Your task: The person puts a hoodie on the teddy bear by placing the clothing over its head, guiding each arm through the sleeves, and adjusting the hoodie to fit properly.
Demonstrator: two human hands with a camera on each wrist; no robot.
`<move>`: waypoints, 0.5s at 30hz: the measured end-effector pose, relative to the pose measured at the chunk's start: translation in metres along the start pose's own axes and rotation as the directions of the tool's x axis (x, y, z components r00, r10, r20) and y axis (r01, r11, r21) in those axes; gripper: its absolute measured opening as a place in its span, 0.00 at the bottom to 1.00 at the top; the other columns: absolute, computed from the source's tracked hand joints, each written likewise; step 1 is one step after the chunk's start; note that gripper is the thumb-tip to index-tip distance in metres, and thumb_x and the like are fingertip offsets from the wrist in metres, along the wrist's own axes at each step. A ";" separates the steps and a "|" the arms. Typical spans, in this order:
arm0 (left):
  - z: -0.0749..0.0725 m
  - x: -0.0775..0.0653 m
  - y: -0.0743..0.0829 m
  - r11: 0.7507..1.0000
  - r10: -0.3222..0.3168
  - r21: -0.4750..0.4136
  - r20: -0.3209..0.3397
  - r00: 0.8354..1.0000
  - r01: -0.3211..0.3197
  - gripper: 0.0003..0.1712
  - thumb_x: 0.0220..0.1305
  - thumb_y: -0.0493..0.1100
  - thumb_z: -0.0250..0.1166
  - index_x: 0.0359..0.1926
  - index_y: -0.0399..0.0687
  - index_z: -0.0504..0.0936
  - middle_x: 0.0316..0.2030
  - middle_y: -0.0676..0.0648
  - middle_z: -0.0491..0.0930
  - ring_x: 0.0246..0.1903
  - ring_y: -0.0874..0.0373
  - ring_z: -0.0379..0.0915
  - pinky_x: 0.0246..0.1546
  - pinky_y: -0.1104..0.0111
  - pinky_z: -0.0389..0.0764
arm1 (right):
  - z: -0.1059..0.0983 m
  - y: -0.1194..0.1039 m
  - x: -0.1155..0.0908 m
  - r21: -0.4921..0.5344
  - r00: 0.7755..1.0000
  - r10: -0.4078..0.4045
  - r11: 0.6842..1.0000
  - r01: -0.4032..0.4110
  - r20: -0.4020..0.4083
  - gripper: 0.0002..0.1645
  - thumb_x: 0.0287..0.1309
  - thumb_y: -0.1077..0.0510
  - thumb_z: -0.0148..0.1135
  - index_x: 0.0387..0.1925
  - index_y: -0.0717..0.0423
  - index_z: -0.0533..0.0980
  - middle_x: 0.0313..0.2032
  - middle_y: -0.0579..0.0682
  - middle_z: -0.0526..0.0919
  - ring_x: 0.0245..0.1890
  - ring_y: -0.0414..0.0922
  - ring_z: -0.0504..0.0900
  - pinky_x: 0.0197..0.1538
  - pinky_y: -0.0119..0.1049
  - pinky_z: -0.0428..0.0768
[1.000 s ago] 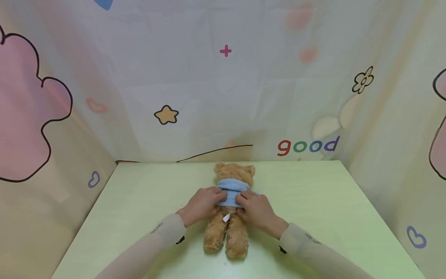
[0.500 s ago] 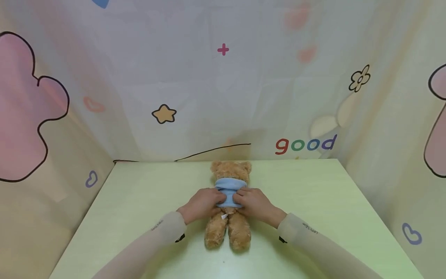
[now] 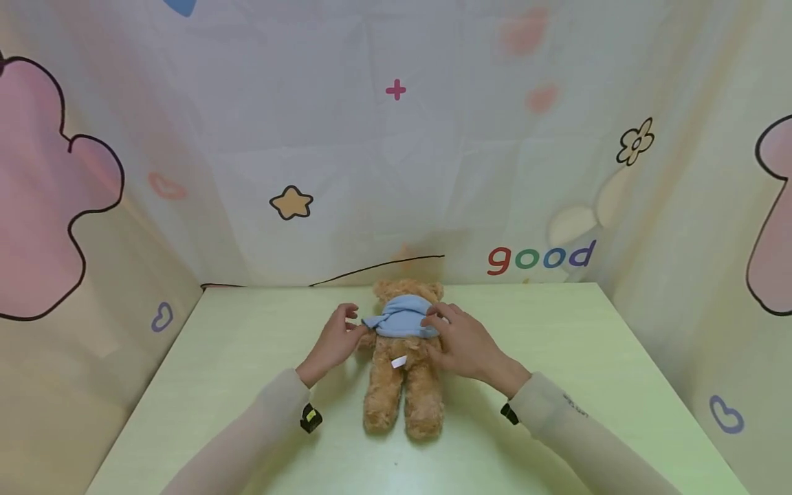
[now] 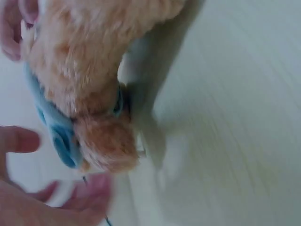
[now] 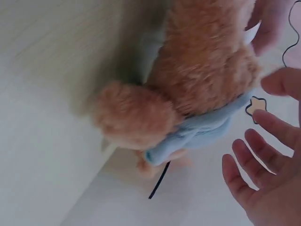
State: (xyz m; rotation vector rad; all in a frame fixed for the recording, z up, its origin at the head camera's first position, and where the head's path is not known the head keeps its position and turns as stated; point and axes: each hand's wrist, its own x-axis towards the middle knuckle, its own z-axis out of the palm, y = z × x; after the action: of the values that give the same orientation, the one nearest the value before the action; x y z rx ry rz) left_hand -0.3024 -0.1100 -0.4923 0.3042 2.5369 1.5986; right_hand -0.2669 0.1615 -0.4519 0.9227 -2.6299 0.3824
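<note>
Lying on green table (image 3: 526,323): teddy (image 3: 407,346); printed backdrop (image 3: 346,137).

The teddy bear (image 3: 408,352) is of brown plush, with a fluffy, matt pile like short fur. The blue garment (image 3: 405,320) seems a soft, smooth cloth, also matt. The white tag (image 3: 399,361) looks thin; whether it is paper or fabric, I cannot tell. The table (image 3: 247,357) has a smooth, slightly glossy top with faint wood-like grain. The printed backdrop (image 3: 346,137) looks like thin, lightly creased cloth, and the sleeves (image 3: 247,430) like plain matt fabric.
</note>
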 end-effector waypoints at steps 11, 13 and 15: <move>0.004 0.008 -0.018 0.876 -0.192 -0.353 0.370 0.909 0.328 0.32 0.72 0.61 0.50 0.67 0.47 0.67 0.64 0.39 0.64 0.50 0.48 0.77 0.46 0.58 0.83 | 0.007 -0.005 0.015 0.320 0.963 0.246 0.908 -0.269 0.111 0.19 0.63 0.46 0.63 0.51 0.51 0.78 0.49 0.49 0.80 0.46 0.47 0.81 0.49 0.45 0.80; 0.005 0.010 -0.014 0.822 -0.139 -0.472 0.378 0.915 0.319 0.30 0.72 0.61 0.48 0.65 0.48 0.64 0.69 0.41 0.58 0.61 0.41 0.70 0.51 0.55 0.80 | 0.009 -0.002 0.017 0.405 0.945 0.295 0.854 -0.327 0.142 0.23 0.63 0.45 0.63 0.54 0.53 0.76 0.52 0.52 0.79 0.52 0.51 0.79 0.54 0.50 0.78; 0.005 0.010 -0.008 0.775 -0.075 -0.562 0.373 0.925 0.290 0.26 0.74 0.57 0.44 0.66 0.52 0.61 0.72 0.43 0.54 0.68 0.37 0.61 0.55 0.52 0.77 | 0.012 0.003 0.018 0.492 0.925 0.331 0.783 -0.380 0.187 0.28 0.63 0.43 0.62 0.57 0.54 0.74 0.56 0.55 0.78 0.55 0.53 0.78 0.55 0.50 0.78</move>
State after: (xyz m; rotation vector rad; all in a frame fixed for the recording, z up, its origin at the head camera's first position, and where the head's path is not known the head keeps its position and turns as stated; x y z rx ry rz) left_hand -0.3114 -0.1062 -0.5015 0.2105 1.6276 1.9726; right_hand -0.2842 0.1494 -0.4561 0.5703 -2.8341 1.2298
